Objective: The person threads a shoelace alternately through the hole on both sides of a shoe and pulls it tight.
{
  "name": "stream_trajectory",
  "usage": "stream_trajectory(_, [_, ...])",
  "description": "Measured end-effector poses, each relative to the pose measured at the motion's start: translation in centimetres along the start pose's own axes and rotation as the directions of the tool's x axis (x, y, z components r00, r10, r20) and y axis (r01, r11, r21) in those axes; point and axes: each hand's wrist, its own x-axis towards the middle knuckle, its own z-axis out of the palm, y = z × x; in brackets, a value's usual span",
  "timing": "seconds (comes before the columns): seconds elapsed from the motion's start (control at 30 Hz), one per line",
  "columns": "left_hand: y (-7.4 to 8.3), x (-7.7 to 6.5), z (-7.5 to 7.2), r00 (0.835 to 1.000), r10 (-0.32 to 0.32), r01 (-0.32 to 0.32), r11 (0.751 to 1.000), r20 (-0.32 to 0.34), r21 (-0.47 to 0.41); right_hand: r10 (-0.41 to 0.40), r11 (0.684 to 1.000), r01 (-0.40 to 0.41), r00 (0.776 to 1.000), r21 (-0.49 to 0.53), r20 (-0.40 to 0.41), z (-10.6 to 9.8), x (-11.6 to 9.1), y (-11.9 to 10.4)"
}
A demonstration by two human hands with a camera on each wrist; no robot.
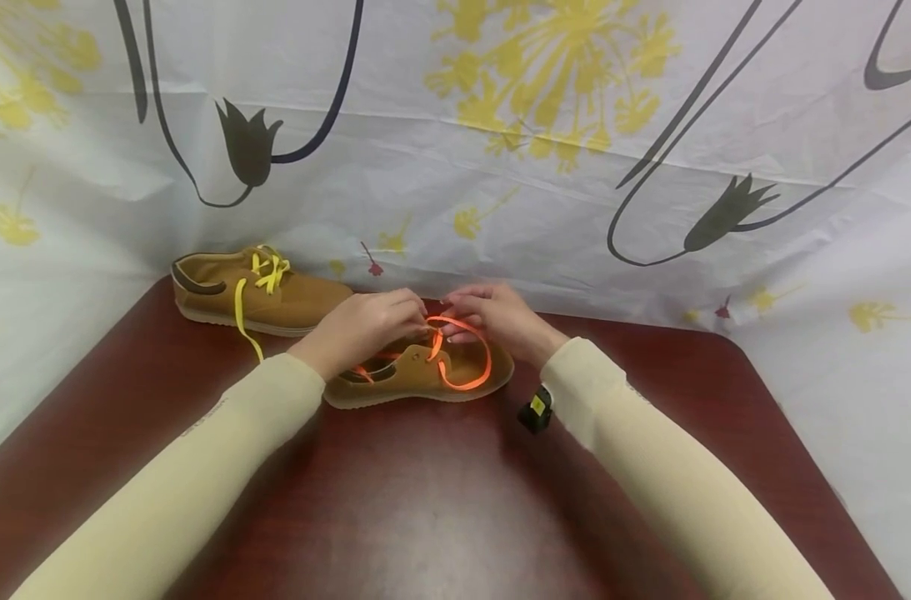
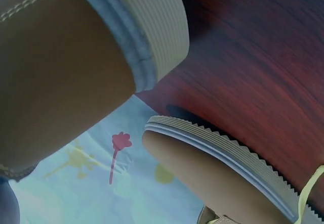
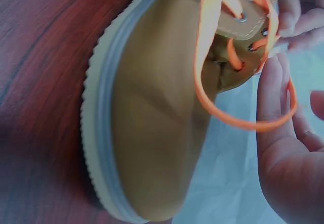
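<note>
A tan shoe (image 1: 395,385) with an orange shoelace (image 1: 489,358) stands on the table, toe to the right. My left hand (image 1: 372,327) reaches over its opening, fingertips bunched at the eyelets and pinching the lace. My right hand (image 1: 506,321) is on the far side above the toe. In the right wrist view, the right hand's fingers (image 3: 271,90) extend up to the eyelets, thumb apart, and the orange lace (image 3: 228,119) loops across them. The left wrist view shows this shoe's heel (image 2: 66,77) close up; what the left fingers do is outside that view.
A second tan shoe (image 1: 305,302) with a yellow lace (image 1: 239,308) stands behind to the left, against a printed white curtain (image 1: 425,158). The dark red table (image 1: 425,500) reaches toward me. A small black device (image 1: 535,410) hangs at the right wrist.
</note>
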Motion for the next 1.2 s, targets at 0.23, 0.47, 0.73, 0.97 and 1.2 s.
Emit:
stream_trajectory(0.23, [0.1, 0.1, -1.5, 0.989, -0.128, 0.122, 0.99, -0.072, -0.074, -0.006, 0.987, -0.006, 0.997, 0.162, 0.075, -1.2, -0.1, 0.8])
stream_trajectory(0.47, [0.1, -0.6, -3.3, 0.967, -0.242, 0.231, 0.964, -0.076, -0.129, -0.053, 0.982, 0.032, 0.993, 0.187, 0.109, -1.7, -0.4, 1.1])
stream_trajectory(0.73, [0.3, -1.3, -4.8, 0.954, -0.274, 0.258, 0.957, -0.118, -0.136, -0.12, 0.981, 0.118, 0.993, 0.151, 0.005, -1.6, -0.2, 3.3])
stream_trajectory(0.97, [0.4, -1.7, -5.7, 0.953, -0.267, 0.246, 0.958, -0.147, -0.144, -0.27, 0.879, 0.23, 0.962, -0.419, -0.039, -1.0, -0.1, 4.7])
stream_trajectory(1.2, [0.7, -2.3, -6.2, 0.95, -0.288, 0.271, 0.952, -0.124, -0.142, -0.426, 0.655, 0.298, 0.905, -0.694, -0.013, 0.1, 0.2, 5.2])
